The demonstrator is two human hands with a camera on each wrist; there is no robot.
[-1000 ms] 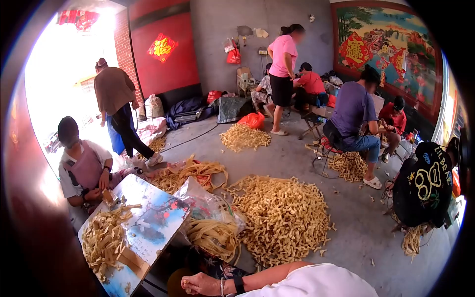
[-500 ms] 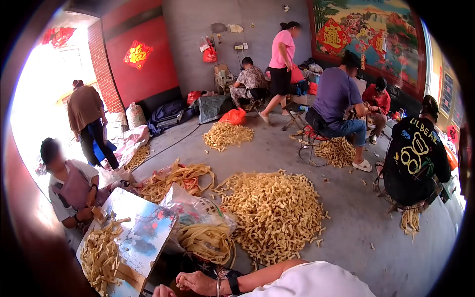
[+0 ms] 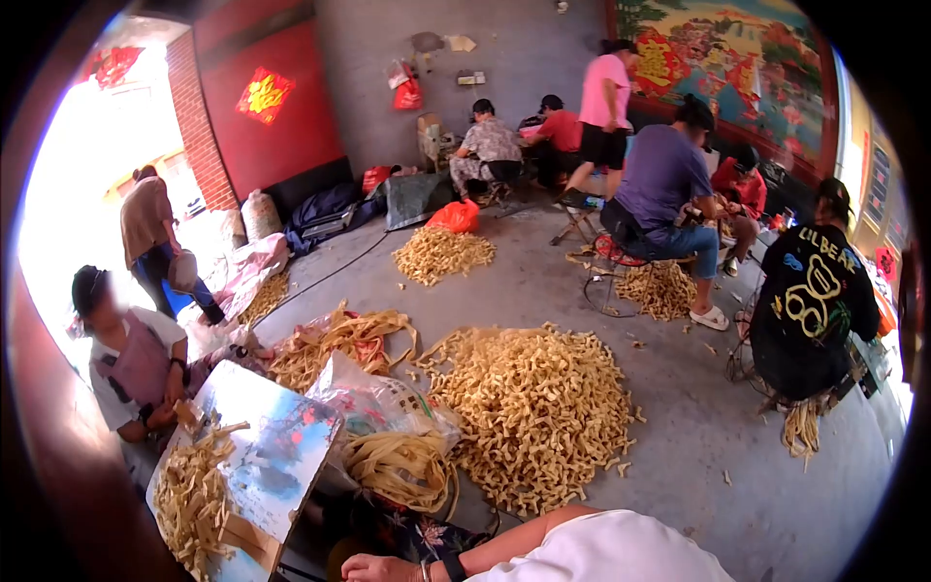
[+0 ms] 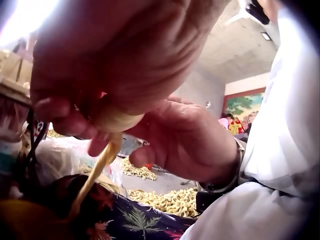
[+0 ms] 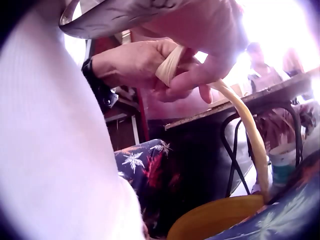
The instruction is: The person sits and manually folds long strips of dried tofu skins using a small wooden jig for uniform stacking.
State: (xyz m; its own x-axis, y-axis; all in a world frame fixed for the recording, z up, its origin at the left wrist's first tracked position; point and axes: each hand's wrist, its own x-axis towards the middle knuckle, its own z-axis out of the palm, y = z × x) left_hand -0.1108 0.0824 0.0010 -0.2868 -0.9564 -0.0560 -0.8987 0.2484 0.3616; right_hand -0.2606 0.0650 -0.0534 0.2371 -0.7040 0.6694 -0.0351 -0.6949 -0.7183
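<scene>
A long, pale yellow strip [image 5: 247,125] runs between my two hands and hangs toward a yellow bowl-like rim [image 5: 215,215] by my lap. In the left wrist view, the curled fingers of my left hand [image 4: 125,55] hold a bend of this strip [image 4: 95,172]. Close against it is my right hand [image 4: 192,137], with a metal bracelet at the wrist. The right wrist view has the right hand [image 5: 205,35] gripping the strip, a folded part of it across the left hand [image 5: 132,65]. Only the right hand [image 3: 373,567] shows in the head view, at the bottom edge.
In front lies a large pile of short knotted pieces [image 3: 533,412], beside a plastic bag [image 3: 373,398] and bundled long strips [image 3: 402,470]. A board table [image 3: 281,427] bearing more pieces stands left, with a seated person [image 3: 141,354] behind it. Several people work farther back.
The head view has swung right. My right hand sits lower in it, and the left hand glimpsed half a second ago is out of it. The person in pink has walked right.
</scene>
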